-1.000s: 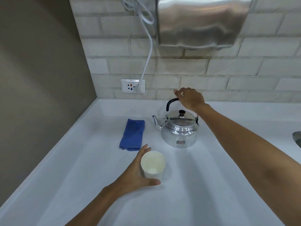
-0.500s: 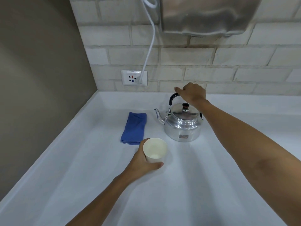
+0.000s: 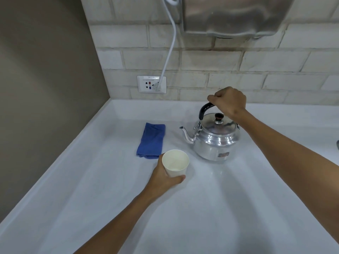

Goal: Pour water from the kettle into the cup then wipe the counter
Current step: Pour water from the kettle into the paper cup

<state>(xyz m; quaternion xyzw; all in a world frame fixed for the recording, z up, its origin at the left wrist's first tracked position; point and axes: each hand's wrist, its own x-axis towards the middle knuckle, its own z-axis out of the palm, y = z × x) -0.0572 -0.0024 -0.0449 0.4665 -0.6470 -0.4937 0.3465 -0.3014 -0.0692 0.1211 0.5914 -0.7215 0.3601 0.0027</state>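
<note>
A shiny metal kettle (image 3: 216, 138) with a black arched handle and a lidded top stands on the white counter (image 3: 91, 198), its spout pointing left. My right hand (image 3: 229, 102) is closed around the top of that handle. A white paper cup (image 3: 175, 163) stands upright in front of the spout, and my left hand (image 3: 163, 177) wraps its near side. A folded blue cloth (image 3: 151, 140) lies flat on the counter just behind and left of the cup.
A wall socket (image 3: 151, 84) with a white cable plugged in sits on the brick wall behind. A steel hand dryer (image 3: 234, 15) hangs above the kettle. A brown side wall bounds the counter on the left. A metal edge (image 3: 337, 144) shows at far right.
My right hand has closed fully around the kettle handle. The cup and my left hand stay together in front of the spout. The camera has tilted down slightly.
</note>
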